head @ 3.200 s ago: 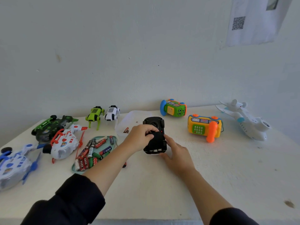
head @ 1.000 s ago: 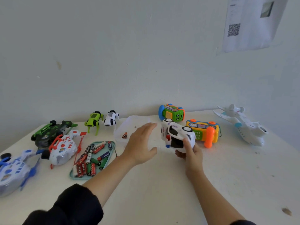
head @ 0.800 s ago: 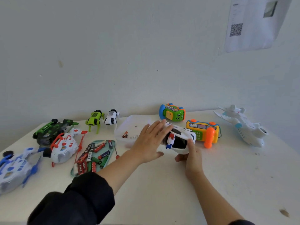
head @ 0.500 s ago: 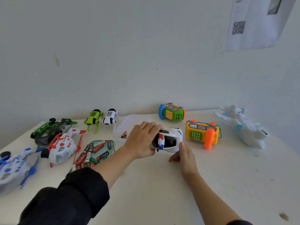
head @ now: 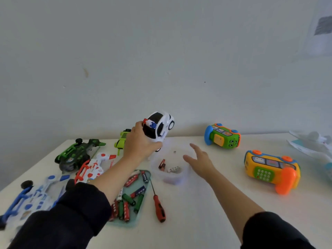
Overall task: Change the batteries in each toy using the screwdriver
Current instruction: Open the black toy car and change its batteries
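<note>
Screwdriver (head: 158, 205) lies untouched on the surface (head: 206, 221), just right of the battery tray (head: 142, 211); take the tray as landmark. Beyond the tray, a clear tub (head: 181, 175) holds loose batteries; right hand (head: 200, 161) hovers at the tub, fingers spread, holding nothing. Left hand (head: 139, 143) grips the police car (head: 159, 127) in the air beyond the tray; looks like that car is finished and being set aside. Next move likely: pick another toy, then the screwdriver. Toy phone (head: 271, 170) and green toy (head: 222, 136) far right of tray; helicopters left; tub crowds the put-down spot.
</note>
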